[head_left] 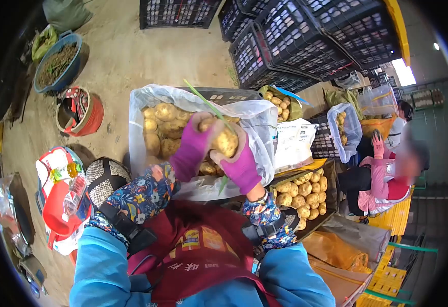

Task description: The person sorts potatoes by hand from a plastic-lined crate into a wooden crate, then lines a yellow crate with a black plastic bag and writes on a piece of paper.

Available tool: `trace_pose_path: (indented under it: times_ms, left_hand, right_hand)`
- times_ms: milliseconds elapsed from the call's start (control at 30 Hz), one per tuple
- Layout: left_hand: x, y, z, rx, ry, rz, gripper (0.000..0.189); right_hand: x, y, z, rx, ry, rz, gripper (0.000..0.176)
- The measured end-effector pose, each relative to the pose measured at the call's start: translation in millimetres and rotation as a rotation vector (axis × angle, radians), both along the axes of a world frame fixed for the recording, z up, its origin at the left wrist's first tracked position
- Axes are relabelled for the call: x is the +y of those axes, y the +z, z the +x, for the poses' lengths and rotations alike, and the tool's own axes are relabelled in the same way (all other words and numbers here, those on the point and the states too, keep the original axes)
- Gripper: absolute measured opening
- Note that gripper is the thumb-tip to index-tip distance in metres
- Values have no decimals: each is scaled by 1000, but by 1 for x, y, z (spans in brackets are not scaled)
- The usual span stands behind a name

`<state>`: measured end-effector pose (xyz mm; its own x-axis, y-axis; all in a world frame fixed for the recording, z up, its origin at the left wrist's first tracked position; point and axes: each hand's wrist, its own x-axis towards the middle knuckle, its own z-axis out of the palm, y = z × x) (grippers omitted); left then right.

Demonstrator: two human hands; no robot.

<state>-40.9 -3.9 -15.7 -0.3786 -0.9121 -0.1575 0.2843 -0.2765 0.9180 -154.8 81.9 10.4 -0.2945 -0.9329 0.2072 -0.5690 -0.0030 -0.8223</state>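
Both my hands wear purple gloves with greyish fingers, over a crate lined with a white plastic bag (152, 94). My right hand (242, 162) is closed on a potato (226, 144), its thumb along the lower side. Close against it, my left hand (193, 143) has fingers curled over a potato, partly smeared by motion. Beneath and beside the hands lie several loose potatoes (166, 111) with dark soil marks. A long green strip (203, 97) slants across the crate above the hands and passes in front of the right one.
At right stands a crate of potatoes (300, 197), near a white printed sack (293, 143). Stacked black crates (290, 41) rise behind. A red bucket (88, 112) and a blue basin (57, 61) stand left. A person in pink (380, 179) sits at right.
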Motion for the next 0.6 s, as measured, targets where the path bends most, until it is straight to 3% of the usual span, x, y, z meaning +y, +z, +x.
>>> trace_pose_path:
  times_ms: [33,67,100,200,267,367,433,467,500,533,600]
  left_hand:
    - [-6,-5,1,115,-45,63,29]
    - [-7,-7,7,108,-68,-104,26]
    - [-8,-8,12,102,-90,-272,23]
    - [-17,-16,23,-118,-104,-726,28]
    - [-20,-16,27,-341,-82,-1002,36]
    - [-21,1,30,-390,-80,-1025,37]
    - [-22,2,29,-376,-131,-948,37]
    - [-25,4,26,-364,-158,-921,37]
    - [-25,10,24,-293,-201,-744,36]
    - [-23,16,22,-225,-241,-564,34]
    - [-21,6,20,-234,-200,-593,32]
  right_hand:
    - [2,1,0,-43,8,-43,63]
    - [4,1,-1,-87,16,-83,59]
    - [6,-22,-19,-83,-25,62,51]
    - [1,-46,-68,-469,-171,268,52]
    - [1,-40,-77,-471,-179,206,60]
    - [-11,-24,-79,-468,-168,126,73]
    - [3,-5,-59,-681,-132,226,77]
    - [1,9,-37,-669,-95,243,78]
    - [0,23,-15,-656,-57,260,79]
    - [-2,19,-3,-424,-29,198,81]
    - [-1,22,7,-34,-14,117,82]
